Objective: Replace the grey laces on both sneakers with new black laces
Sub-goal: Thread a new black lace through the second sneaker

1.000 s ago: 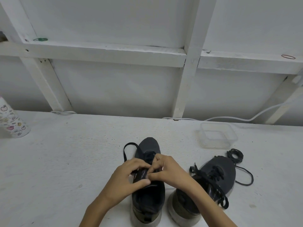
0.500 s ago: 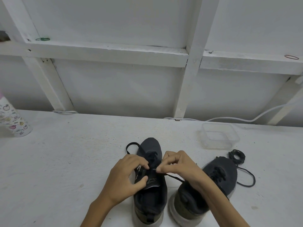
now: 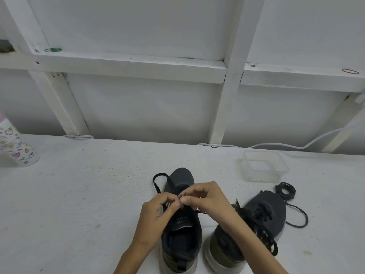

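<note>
Two dark sneakers stand toe-away on the white table. Over the tongue of the left sneaker point(image 3: 180, 240), my left hand point(image 3: 156, 216) and my right hand point(image 3: 207, 198) meet, each pinching part of a black lace point(image 3: 158, 183) that loops out to the left of the toe. The right sneaker point(image 3: 264, 212) sits beside it, laced in black, with loose ends hanging over its side. A coiled lace point(image 3: 286, 191) lies just beyond its toe, trailing a loop to the right.
A clear plastic container point(image 3: 263, 168) sits behind the right sneaker. A patterned bottle point(image 3: 16, 147) stands at the far left. A white cable point(image 3: 276, 145) runs along the wall base. White wooden framing rises behind the table.
Both hands rose slightly toward the toe of the left sneaker and drew together, fingertips now meeting on the lace. The lace loop at left stayed put.
</note>
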